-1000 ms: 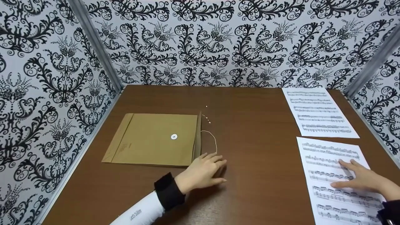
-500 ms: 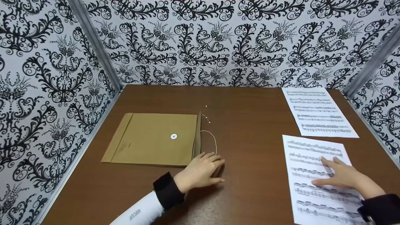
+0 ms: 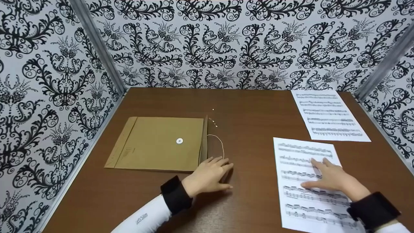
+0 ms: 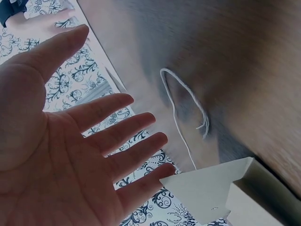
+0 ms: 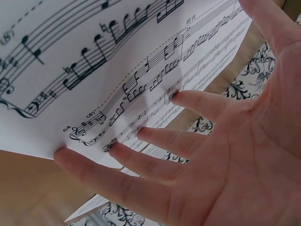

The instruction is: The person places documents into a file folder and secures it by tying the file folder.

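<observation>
Head view: left hand (image 3: 208, 178), fingers spread, lies just beside the brown envelope (image 3: 158, 145); right hand (image 3: 333, 178), also spread, touches a music sheet (image 3: 296, 176) right of the envelope.

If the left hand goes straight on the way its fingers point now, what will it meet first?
The left hand would probably meet the loose cord first; it might pass above, since the hand's height is unclear.

The envelope (image 3: 155, 147) lies left of two sheets (image 3: 296, 181) on the table (image 3: 249, 129).
</observation>
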Demonstrator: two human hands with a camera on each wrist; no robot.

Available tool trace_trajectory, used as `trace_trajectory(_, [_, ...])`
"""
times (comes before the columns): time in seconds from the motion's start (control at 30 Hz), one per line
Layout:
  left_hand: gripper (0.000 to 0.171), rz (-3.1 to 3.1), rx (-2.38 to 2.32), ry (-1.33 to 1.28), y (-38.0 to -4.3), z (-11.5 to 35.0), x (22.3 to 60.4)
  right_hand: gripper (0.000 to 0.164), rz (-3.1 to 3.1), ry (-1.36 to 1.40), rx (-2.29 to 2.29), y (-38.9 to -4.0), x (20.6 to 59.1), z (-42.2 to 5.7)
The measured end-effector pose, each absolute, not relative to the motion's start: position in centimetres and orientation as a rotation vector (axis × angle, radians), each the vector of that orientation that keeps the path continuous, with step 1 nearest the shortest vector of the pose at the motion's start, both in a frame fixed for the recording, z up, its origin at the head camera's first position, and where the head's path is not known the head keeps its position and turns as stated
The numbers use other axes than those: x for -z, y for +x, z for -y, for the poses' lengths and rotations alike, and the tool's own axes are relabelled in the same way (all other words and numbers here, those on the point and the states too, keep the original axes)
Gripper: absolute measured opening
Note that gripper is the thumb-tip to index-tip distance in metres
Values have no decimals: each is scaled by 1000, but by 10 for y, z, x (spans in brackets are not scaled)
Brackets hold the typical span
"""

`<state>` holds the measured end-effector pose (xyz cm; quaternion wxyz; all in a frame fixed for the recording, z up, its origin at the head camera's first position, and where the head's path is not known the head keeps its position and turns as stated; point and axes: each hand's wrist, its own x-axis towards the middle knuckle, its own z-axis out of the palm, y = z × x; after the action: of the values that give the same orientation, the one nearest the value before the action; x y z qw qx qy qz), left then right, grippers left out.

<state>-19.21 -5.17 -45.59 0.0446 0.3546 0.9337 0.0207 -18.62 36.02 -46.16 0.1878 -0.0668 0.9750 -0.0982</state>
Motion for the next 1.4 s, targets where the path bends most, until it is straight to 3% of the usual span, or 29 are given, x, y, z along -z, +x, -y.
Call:
trace_trajectory(0.7, [94,-2826,49,1017,-197,42,452,116,-2741,-158,321,-197,452,-279])
trace_trajectory(1.4, [116,-2786,74,929,-204,33,449,114,-2725,-150,349,-214,450,-232])
